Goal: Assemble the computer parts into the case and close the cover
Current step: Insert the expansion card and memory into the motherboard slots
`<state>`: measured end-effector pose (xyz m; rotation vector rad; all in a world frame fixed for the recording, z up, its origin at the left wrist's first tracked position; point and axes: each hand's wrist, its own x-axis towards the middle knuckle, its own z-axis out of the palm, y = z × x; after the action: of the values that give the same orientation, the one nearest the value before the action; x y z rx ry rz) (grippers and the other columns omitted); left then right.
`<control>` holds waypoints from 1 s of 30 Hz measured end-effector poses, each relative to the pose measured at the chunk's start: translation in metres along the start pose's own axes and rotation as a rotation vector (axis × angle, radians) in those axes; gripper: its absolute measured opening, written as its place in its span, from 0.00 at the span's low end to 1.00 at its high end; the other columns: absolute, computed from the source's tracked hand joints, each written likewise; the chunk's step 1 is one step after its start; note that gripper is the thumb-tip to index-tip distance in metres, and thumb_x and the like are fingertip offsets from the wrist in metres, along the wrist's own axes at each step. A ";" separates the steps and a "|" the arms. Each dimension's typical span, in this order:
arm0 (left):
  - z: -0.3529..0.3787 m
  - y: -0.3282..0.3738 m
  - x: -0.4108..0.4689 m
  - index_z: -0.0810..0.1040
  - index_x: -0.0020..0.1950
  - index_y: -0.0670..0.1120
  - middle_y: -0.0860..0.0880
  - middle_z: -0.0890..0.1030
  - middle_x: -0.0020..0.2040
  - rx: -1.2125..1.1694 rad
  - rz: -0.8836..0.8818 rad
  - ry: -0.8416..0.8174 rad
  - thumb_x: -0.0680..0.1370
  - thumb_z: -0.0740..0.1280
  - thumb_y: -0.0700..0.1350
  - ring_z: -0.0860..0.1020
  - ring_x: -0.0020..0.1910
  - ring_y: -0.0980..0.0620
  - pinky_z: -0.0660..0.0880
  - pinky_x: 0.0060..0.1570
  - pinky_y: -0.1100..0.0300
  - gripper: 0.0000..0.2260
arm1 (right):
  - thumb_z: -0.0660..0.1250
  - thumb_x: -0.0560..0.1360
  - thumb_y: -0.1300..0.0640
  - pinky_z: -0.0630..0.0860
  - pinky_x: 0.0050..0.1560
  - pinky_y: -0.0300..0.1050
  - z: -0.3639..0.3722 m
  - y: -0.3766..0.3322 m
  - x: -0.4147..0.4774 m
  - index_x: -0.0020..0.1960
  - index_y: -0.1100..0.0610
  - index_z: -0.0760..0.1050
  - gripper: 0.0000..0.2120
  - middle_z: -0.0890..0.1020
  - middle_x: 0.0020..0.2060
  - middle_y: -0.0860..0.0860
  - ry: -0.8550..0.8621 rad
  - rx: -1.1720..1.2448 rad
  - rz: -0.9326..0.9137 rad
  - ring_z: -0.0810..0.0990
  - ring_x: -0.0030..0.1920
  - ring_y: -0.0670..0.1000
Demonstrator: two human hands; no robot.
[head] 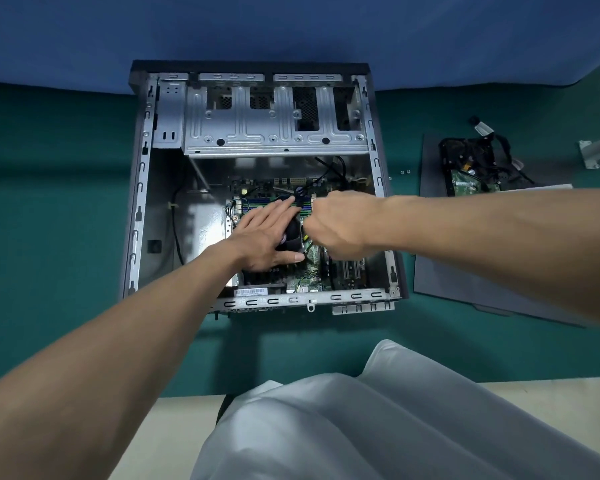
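Observation:
An open computer case lies flat on the green table, with a green motherboard inside. My left hand lies flat with straight fingers on the black CPU cooler fan over the board. My right hand is curled just right of the fan, over the board; what it grips is hidden. A black cable runs past the fingertips toward the metal drive cage at the case's far end.
The grey side cover lies on the table right of the case. On it rests a hard drive with a bundle of black cables. Small screws lie between case and cover. My white garment fills the bottom.

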<state>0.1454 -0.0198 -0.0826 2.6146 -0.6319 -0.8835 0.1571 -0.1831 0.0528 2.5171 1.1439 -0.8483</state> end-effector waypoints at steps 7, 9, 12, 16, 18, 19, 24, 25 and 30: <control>0.004 0.000 -0.004 0.32 0.78 0.52 0.56 0.30 0.76 0.085 0.014 0.026 0.73 0.48 0.71 0.32 0.75 0.57 0.34 0.73 0.55 0.42 | 0.59 0.79 0.65 0.71 0.25 0.38 0.000 -0.002 0.012 0.50 0.64 0.67 0.01 0.73 0.41 0.54 -0.181 0.885 0.552 0.74 0.35 0.49; 0.007 0.005 -0.007 0.33 0.78 0.49 0.51 0.31 0.77 0.134 0.009 0.063 0.75 0.46 0.70 0.31 0.75 0.56 0.34 0.73 0.55 0.41 | 0.60 0.79 0.63 0.71 0.23 0.38 -0.001 -0.005 0.010 0.45 0.64 0.68 0.05 0.72 0.39 0.54 -0.212 0.697 0.424 0.74 0.34 0.50; 0.005 0.016 -0.012 0.35 0.79 0.47 0.48 0.33 0.78 0.179 -0.051 0.063 0.78 0.50 0.66 0.33 0.76 0.53 0.35 0.73 0.56 0.39 | 0.59 0.78 0.62 0.72 0.35 0.44 -0.006 -0.010 0.005 0.55 0.64 0.71 0.09 0.75 0.47 0.56 -0.164 0.238 0.224 0.76 0.43 0.56; -0.009 0.030 -0.009 0.38 0.79 0.47 0.48 0.37 0.79 0.131 -0.132 0.006 0.79 0.60 0.61 0.39 0.78 0.50 0.42 0.76 0.52 0.41 | 0.59 0.76 0.61 0.58 0.27 0.42 -0.008 -0.005 0.000 0.48 0.59 0.75 0.06 0.74 0.36 0.54 0.089 -0.206 -0.059 0.71 0.36 0.57; -0.019 0.030 -0.008 0.43 0.80 0.47 0.48 0.41 0.80 0.083 -0.142 -0.012 0.77 0.66 0.57 0.42 0.78 0.50 0.46 0.76 0.51 0.42 | 0.60 0.75 0.62 0.55 0.26 0.41 -0.005 -0.002 0.001 0.38 0.57 0.69 0.07 0.66 0.29 0.51 0.087 -0.202 -0.097 0.67 0.31 0.54; -0.024 0.029 -0.008 0.46 0.80 0.47 0.49 0.44 0.80 0.081 -0.141 -0.022 0.76 0.68 0.55 0.45 0.79 0.49 0.49 0.76 0.52 0.41 | 0.60 0.75 0.62 0.57 0.25 0.40 -0.002 -0.004 0.003 0.35 0.56 0.66 0.10 0.65 0.28 0.51 0.079 -0.131 -0.073 0.67 0.29 0.53; -0.034 0.024 -0.006 0.49 0.80 0.51 0.49 0.50 0.80 0.090 -0.136 -0.067 0.73 0.74 0.52 0.52 0.78 0.49 0.53 0.73 0.56 0.44 | 0.61 0.77 0.62 0.64 0.21 0.37 0.000 -0.010 0.019 0.35 0.57 0.65 0.12 0.72 0.35 0.53 0.012 0.613 0.502 0.71 0.30 0.49; -0.034 0.024 -0.006 0.48 0.80 0.52 0.49 0.49 0.80 0.087 -0.137 -0.069 0.73 0.74 0.51 0.52 0.78 0.49 0.52 0.74 0.56 0.44 | 0.61 0.77 0.62 0.67 0.21 0.37 -0.001 -0.008 0.019 0.36 0.58 0.67 0.11 0.73 0.35 0.53 -0.029 0.674 0.521 0.73 0.31 0.49; -0.033 0.026 -0.010 0.53 0.79 0.51 0.49 0.56 0.79 0.053 -0.135 -0.028 0.73 0.75 0.51 0.59 0.76 0.47 0.59 0.71 0.55 0.42 | 0.60 0.79 0.61 0.73 0.38 0.45 -0.008 -0.009 0.005 0.53 0.60 0.71 0.05 0.76 0.42 0.54 -0.121 0.164 0.179 0.77 0.42 0.55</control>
<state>0.1518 -0.0321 -0.0417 2.7237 -0.4966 -0.9564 0.1562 -0.1703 0.0561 2.6080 0.8280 -1.0669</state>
